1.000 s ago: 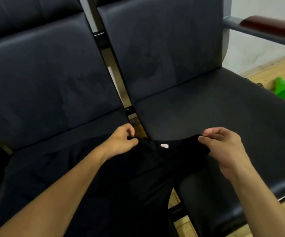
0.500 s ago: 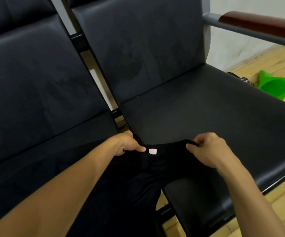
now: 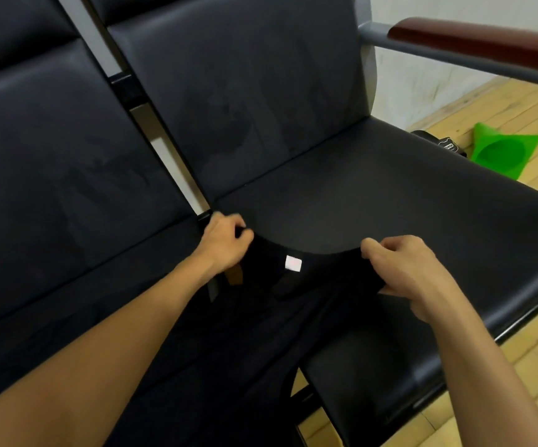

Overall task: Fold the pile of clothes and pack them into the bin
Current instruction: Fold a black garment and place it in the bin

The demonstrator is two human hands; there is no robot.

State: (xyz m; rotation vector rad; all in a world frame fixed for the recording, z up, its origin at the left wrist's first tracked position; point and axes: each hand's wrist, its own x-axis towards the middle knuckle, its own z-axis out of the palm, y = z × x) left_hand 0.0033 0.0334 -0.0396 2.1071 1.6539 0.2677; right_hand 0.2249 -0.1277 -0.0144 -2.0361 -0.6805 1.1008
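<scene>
I hold the black garment (image 3: 261, 317) by its upper edge: my left hand (image 3: 225, 245) pinches one end, my right hand (image 3: 403, 269) pinches the other, and the edge sags in a curve between them. The garment lies across the gap between two black seats (image 3: 374, 195) — its white label (image 3: 293, 263) faces up, midway between the hands. A green object (image 3: 503, 153) lies on the wooden floor (image 3: 487, 104), well apart.

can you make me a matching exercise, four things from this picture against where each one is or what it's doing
Column one:
1. left hand
2. white tag
3. green bin
4. armrest

Column two:
a. on the wooden floor beyond the seat
b. pinches the black garment's top edge near the gap between seats
c. top right, above the seat
d. between the two hands, on the garment

Pairs: 1-b, 2-d, 3-a, 4-c
</scene>
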